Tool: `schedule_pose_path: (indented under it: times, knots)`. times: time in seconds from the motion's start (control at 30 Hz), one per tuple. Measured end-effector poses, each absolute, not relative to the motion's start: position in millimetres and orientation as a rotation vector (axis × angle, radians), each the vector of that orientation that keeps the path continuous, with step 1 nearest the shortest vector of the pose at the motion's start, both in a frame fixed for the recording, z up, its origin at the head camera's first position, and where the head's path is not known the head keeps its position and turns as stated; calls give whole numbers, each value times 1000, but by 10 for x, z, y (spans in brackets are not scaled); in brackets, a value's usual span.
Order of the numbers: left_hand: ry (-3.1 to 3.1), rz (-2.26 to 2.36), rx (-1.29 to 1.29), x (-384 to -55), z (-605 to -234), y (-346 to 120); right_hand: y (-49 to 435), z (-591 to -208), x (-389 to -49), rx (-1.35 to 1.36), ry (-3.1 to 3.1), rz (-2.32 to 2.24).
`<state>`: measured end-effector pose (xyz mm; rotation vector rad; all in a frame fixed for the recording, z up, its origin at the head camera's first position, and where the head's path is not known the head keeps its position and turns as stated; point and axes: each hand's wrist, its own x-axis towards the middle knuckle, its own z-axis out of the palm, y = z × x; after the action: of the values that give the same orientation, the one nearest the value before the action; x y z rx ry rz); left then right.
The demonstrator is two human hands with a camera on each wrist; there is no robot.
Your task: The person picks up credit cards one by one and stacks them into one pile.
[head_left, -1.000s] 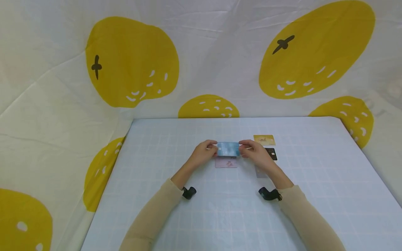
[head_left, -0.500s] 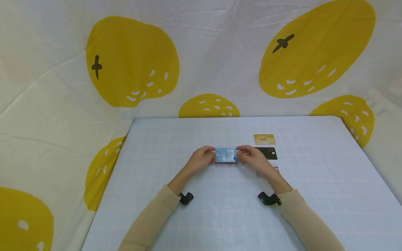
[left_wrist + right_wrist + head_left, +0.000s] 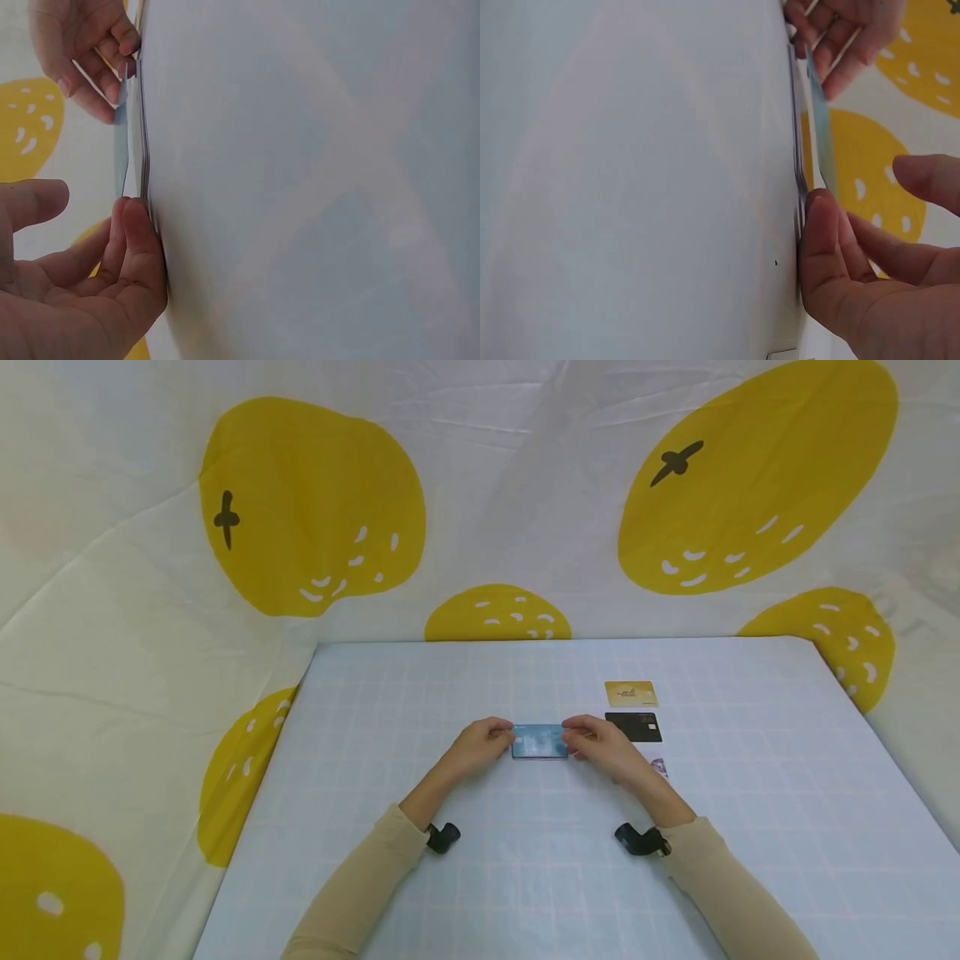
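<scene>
A blue bank card [image 3: 538, 741] with a chip near its left end lies level between my two hands. My left hand [image 3: 480, 747] holds its left short edge with the fingertips, and my right hand [image 3: 602, 747] holds the right one. Both wrist views show a narrow gap between the blue card [image 3: 121, 154] and a thin stack of cards [image 3: 145, 150] under it. The fingertips of each hand also reach the ends of this stack [image 3: 796, 127]. From the head view, the blue card covers nearly all of the stack.
To the right, a gold card [image 3: 631, 693] and a black card [image 3: 622, 727] lie in a column on the pale checked tabletop [image 3: 525, 877]. Nearer, a patterned card [image 3: 660, 767] is mostly hidden by my right wrist. A fruit-print cloth [image 3: 525, 485] hangs behind.
Both hands have brought the blue card nearer to me and down over the pinkish card, which is now almost covered. The black card at the right has come into fuller view.
</scene>
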<state>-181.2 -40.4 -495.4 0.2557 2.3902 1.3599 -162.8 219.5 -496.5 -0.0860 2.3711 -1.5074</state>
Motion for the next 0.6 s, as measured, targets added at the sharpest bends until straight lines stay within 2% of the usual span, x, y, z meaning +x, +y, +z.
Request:
schedule_pose_path:
  times: [0.6]
  knots:
    - [2428, 1249, 316, -1852, -5009, -405, 2161, -4972, -1632, -69, 2384, -1459]
